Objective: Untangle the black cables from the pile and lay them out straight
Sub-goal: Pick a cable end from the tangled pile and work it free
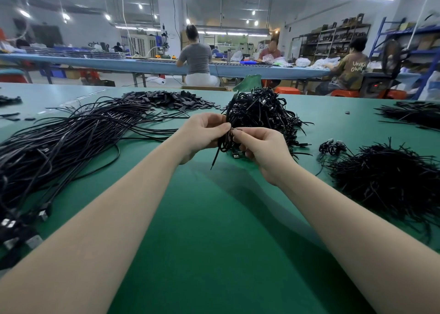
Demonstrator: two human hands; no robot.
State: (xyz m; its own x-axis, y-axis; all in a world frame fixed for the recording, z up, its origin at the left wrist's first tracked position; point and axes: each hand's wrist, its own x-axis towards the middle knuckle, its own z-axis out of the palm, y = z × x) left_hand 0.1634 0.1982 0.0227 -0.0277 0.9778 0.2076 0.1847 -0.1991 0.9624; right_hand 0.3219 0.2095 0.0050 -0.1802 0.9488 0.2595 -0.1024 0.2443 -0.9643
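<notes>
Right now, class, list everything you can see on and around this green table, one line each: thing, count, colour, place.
table: one, green, foreground
coiled cable pile: one, black, centre, behind the hands
straightened cables: one big spread, black, left
small flat pieces: one heap, black, far left-centre
short tie pile: one, black, right
held cable: one coil, black, between both hands
workers: three seated, at the far blue bench
left hand: one, pinching the held cable
right hand: one, pinching the held cable
</notes>
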